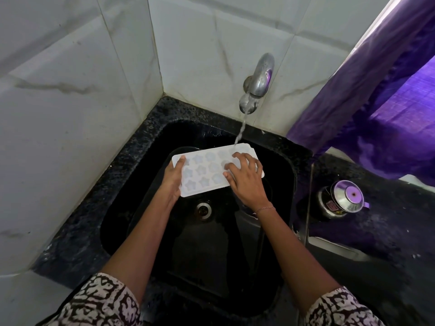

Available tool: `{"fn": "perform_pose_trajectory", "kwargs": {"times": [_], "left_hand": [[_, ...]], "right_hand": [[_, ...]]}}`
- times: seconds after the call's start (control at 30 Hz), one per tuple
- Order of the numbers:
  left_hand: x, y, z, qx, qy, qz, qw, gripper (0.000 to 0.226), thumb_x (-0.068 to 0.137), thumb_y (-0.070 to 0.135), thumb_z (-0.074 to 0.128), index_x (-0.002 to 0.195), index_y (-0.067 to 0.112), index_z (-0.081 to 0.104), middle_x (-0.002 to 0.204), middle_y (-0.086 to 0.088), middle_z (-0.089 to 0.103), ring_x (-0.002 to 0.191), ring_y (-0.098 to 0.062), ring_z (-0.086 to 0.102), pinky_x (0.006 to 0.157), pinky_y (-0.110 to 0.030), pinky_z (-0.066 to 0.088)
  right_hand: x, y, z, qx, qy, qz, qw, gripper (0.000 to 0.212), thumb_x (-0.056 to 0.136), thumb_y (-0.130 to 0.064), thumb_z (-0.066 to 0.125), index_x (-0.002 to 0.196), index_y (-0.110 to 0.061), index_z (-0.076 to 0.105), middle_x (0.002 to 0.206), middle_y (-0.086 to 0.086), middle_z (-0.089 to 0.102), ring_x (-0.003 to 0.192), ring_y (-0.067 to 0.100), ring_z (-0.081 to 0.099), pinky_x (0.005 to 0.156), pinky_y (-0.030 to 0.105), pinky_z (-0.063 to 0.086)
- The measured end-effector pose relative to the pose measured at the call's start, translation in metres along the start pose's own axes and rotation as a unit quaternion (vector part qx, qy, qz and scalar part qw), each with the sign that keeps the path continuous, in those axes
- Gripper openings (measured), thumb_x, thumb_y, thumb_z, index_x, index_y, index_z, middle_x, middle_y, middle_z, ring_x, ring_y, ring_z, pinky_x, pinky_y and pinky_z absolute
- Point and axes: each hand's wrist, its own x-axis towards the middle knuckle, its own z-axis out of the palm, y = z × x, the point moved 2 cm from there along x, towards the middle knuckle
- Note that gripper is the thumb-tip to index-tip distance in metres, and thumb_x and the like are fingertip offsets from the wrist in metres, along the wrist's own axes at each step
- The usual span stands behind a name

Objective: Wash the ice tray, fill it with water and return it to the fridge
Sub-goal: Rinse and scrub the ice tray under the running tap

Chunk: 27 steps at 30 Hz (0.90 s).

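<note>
I hold the ice tray (207, 171) over the black sink (281, 191), a little above the drain (204, 209). The tray is white, with star-shaped cells facing up, and it lies slightly tilted, its right far corner higher. My left hand (173, 181) grips the left end of the tray: the thumb lies on the top side and the other fingers go under it, where I cannot see them. My right hand (247, 181) lies on the top of the right half; its fingers (237, 157) are spread and a little bent, the tips touching the cells, and they do not close around anything. A thin bracelet (263, 209) is on this wrist.

The tap (259, 78) comes out of the white tiled wall (70, 90), and a thin stream of water (241, 128) falls on the far right corner of the tray, just beside my right fingertips. On the dark counter (388, 231) to the right stands a steel pot (339, 203) with a lid, and behind it hangs a purple curtain (376, 90).
</note>
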Motion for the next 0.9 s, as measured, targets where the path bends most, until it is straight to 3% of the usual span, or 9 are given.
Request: {"fn": "perform_pose_trajectory", "kwargs": {"times": [0.1, 0.2, 0.4, 0.53, 0.67, 0.8, 0.9], "left_hand": [[0.002, 0.002, -0.001, -0.01, 0.004, -0.004, 1.0, 0.012, 0.097, 0.031, 0.05, 0.096, 0.021, 0.056, 0.098, -0.007, 0.066, 0.089, -0.026, 0.066, 0.082, -0.045, 0.054], [0.001, 0.005, 0.001, -0.018, 0.007, -0.005, 1.0, 0.016, 0.097, 0.03, 0.05, 0.104, 0.017, 0.055, 0.096, -0.006, 0.066, 0.085, -0.024, 0.065, 0.079, -0.044, 0.054], [0.0, 0.006, 0.003, -0.029, 0.0, 0.002, 1.0, 0.016, 0.098, 0.029, 0.049, 0.105, 0.016, 0.055, 0.095, -0.006, 0.066, 0.085, -0.023, 0.065, 0.077, -0.042, 0.054], [-0.001, 0.002, 0.0, -0.021, 0.0, 0.0, 1.0, 0.011, 0.098, 0.03, 0.049, 0.097, 0.021, 0.056, 0.097, -0.006, 0.067, 0.087, -0.024, 0.066, 0.079, -0.043, 0.054], [-0.003, -0.003, 0.002, -0.019, 0.012, -0.006, 1.0, 0.023, 0.097, 0.03, 0.05, 0.113, 0.014, 0.053, 0.099, -0.008, 0.067, 0.088, -0.025, 0.066, 0.078, -0.043, 0.055], [-0.006, -0.002, 0.002, -0.009, 0.014, -0.004, 1.0, 0.024, 0.097, 0.03, 0.051, 0.115, 0.014, 0.053, 0.098, -0.008, 0.066, 0.086, -0.025, 0.066, 0.072, -0.039, 0.055], [-0.009, -0.005, 0.001, -0.001, 0.011, -0.011, 1.0, 0.028, 0.096, 0.031, 0.052, 0.117, 0.013, 0.054, 0.098, -0.008, 0.067, 0.086, -0.025, 0.067, 0.07, -0.037, 0.055]], "right_hand": [[-0.008, 0.002, -0.004, 0.049, 0.035, -0.015, 0.998, 0.025, 0.097, -0.036, 0.04, 0.102, -0.025, 0.062, 0.133, 0.006, 0.045, 0.131, 0.026, 0.028, 0.109, 0.044, 0.026], [-0.016, 0.006, -0.002, 0.022, 0.056, -0.025, 0.998, 0.029, 0.096, -0.037, 0.039, 0.101, -0.023, 0.064, 0.132, 0.01, 0.046, 0.133, 0.028, 0.027, 0.109, 0.046, 0.03], [-0.013, 0.005, -0.002, 0.028, 0.038, -0.014, 0.999, 0.033, 0.096, -0.042, 0.039, 0.112, -0.028, 0.064, 0.142, 0.009, 0.042, 0.137, 0.028, 0.023, 0.115, 0.049, 0.02], [-0.015, 0.011, 0.001, -0.003, 0.03, -0.032, 0.999, 0.033, 0.095, -0.045, 0.04, 0.1, -0.026, 0.066, 0.133, 0.009, 0.048, 0.132, 0.028, 0.027, 0.112, 0.05, 0.026], [-0.017, 0.004, 0.005, -0.031, 0.027, 0.013, 0.999, 0.039, 0.093, -0.05, 0.035, 0.103, -0.024, 0.064, 0.132, 0.008, 0.051, 0.127, 0.026, 0.03, 0.105, 0.048, 0.033], [-0.02, 0.003, 0.006, -0.013, 0.01, -0.01, 1.0, 0.036, 0.093, -0.049, 0.035, 0.101, -0.027, 0.063, 0.129, 0.006, 0.052, 0.124, 0.024, 0.029, 0.102, 0.047, 0.034], [-0.02, 0.006, 0.005, 0.001, 0.014, 0.029, 0.999, 0.041, 0.093, -0.05, 0.034, 0.098, -0.02, 0.061, 0.125, 0.006, 0.051, 0.12, 0.022, 0.033, 0.102, 0.046, 0.034]]}}
